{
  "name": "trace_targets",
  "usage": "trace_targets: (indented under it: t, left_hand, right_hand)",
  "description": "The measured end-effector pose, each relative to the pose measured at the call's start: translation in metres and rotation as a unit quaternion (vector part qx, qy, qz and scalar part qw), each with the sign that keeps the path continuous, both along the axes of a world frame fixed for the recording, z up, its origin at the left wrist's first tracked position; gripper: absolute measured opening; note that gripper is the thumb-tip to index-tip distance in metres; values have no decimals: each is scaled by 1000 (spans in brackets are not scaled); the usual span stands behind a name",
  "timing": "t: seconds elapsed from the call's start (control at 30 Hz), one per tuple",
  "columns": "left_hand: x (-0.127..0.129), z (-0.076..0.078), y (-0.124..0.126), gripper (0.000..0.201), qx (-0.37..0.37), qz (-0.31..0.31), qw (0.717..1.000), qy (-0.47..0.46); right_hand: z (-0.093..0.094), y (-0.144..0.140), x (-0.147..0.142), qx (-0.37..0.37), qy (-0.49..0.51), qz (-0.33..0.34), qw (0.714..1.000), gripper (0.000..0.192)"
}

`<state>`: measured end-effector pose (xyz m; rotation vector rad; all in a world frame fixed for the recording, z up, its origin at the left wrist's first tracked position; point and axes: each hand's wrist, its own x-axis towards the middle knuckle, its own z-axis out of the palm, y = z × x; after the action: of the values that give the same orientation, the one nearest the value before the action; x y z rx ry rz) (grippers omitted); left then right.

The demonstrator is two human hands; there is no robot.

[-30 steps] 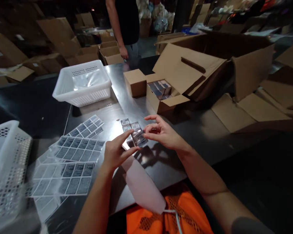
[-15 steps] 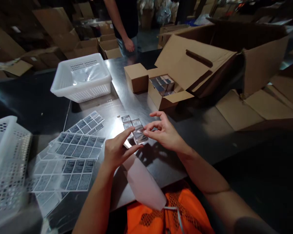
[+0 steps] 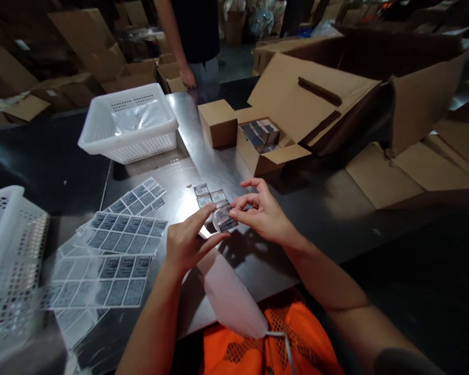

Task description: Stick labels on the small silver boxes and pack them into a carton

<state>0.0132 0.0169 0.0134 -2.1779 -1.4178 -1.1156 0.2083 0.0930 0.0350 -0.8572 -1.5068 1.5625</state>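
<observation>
At the far left a white basket point(image 3: 8, 260) stood at the edge of the tabletop point(image 3: 328, 219), its perforated wall turned toward the person. Just beside it lay several label sheets point(image 3: 113, 250), overlapping one another flat on the metal, each printed with a grid of small dark labels. Behind them, farther back, a second white basket point(image 3: 128, 122) sat with a clear plastic bag inside. Near the middle, the left hand point(image 3: 187, 245) and the right hand point(image 3: 263, 213) met over a small packet point(image 3: 224, 219) (shiny, with a printed label facing up), held just above the tabletop. The left hand's fingers point(image 3: 205, 213) were nearly closed, the forefinger and thumb pinching the packet's near-left end; the right hand pinched its other end between thumb and forefinger, with the remaining fingers spread and lifted. A few similar small packets point(image 3: 209, 195) lay on the tabletop just behind the held one. Below the hands a pale mask point(image 3: 230, 297) hung over an orange vest point(image 3: 258, 349). Behind, another person's hand point(image 3: 187, 78) hung at the tabletop's far edge. To the right an open cardboard box point(image 3: 266, 151) held more small packets, next to a closed small box point(image 3: 218, 122), and a big carton point(image 3: 375, 78) stood open beyond them.
</observation>
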Motion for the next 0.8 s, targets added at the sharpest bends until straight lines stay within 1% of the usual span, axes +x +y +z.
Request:
trace_targets:
  t: [0.17,0.3,0.4,0.43,0.47,0.53,0.6,0.67,0.73,0.8]
  left_hand:
    - [1,-2,0,59,12,8,1000,11]
    - [1,-5,0,57,16,23,999,20]
    - [1,-4,0,57,22,29,999,21]
    - [0,-3,0,58,25,29,999,20]
    - [0,-2,0,59,27,28,999,20]
    - [1,-1,-1,60,29,24,999,19]
    - [1,-2,-2,61,11,19,1000,8]
    - [1,-6,-3,65,-25,24,999,-10]
    - [1,-13,-4,69,-64,36,997,-21]
    - [0,-19,-4,67,-92,45,995,-20]
  right_hand:
    - [-1,-4,-2,11,2,-9,1000,57]
    - [-3,-5,-3,35,-32,-33,998,58]
    - [-7,-1,-1,27,-31,-35,999,67]
    - [-8,1,-1,15,-30,-22,999,73]
    - [-9,3,-1,0,-32,4,999,78]
    - [-10,5,-1,-34,-43,71,996,82]
    - [-12,5,-3,-55,-51,101,992,82]
    - [-13,2,-7,-54,-47,80,994,82]
    - [-15,-3,-11,-34,-47,54,997,84]
    - [-16,-7,-14,0,-56,50,997,77]
